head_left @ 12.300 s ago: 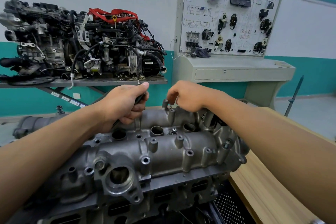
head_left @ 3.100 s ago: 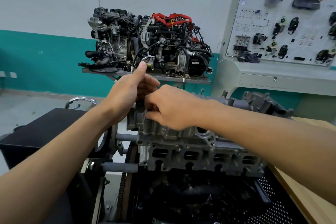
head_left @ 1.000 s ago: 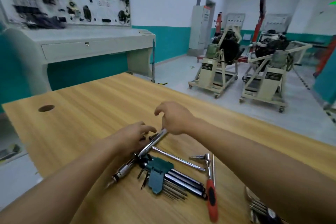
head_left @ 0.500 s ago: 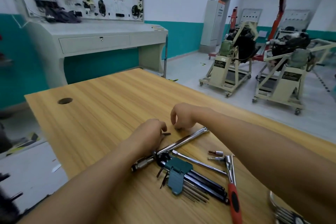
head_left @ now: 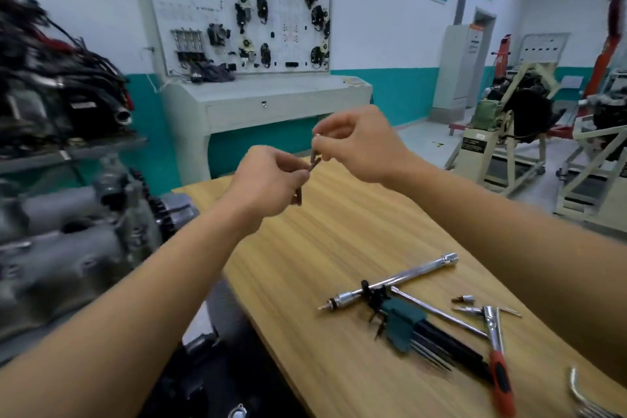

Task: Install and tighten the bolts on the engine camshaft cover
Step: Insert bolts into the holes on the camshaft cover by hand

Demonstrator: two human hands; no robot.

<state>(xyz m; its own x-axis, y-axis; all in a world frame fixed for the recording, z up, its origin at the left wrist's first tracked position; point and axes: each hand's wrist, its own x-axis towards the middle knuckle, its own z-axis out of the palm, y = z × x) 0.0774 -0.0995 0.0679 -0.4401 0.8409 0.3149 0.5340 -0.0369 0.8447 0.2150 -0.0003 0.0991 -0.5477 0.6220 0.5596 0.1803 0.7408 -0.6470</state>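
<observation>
Head-height view down over a wooden table (head_left: 339, 234), both bare forearms reaching in from the bottom edge.

Above the table's far end, raised clear of it: left hand (head_left: 268, 180), fingers curled, pinching small dark bolts (head_left: 312, 162) between thumb and fingertips, with one dark end poking out beneath the palm. Just right of it and slightly higher: right hand (head_left: 359, 142), thumb and forefinger closed on the top of the bolts, with a pale tip at the pinch. Both hands smeared by motion blur. Number of bolts impossible to count, heads and threads not made out.

Left of the table, close to its edge: grey camshaft cover (head_left: 51, 248) on the engine, heavily blurred, cut off by the left border, bolt holes not readable.

On the table's near right part, lying flat:
- chrome extension bar (head_left: 400, 276), set diagonally across black hex keys (head_left: 437, 339) in a teal holder
- red-handled ratchet (head_left: 497, 356) just right of them
- two tiny bits (head_left: 463, 299) beside its head

At the table's near right corner: curved metal tools (head_left: 576, 394), mostly out of frame, kind unclear.

Beyond the table's far end: white training panel (head_left: 244, 7) on a pale desk, lettering illegible.

Far left of the table: second engine (head_left: 51, 78) on a shelf, a blur of black hoses.

Far right of the table: engine stands (head_left: 509, 136) on the floor, partly cropped.
</observation>
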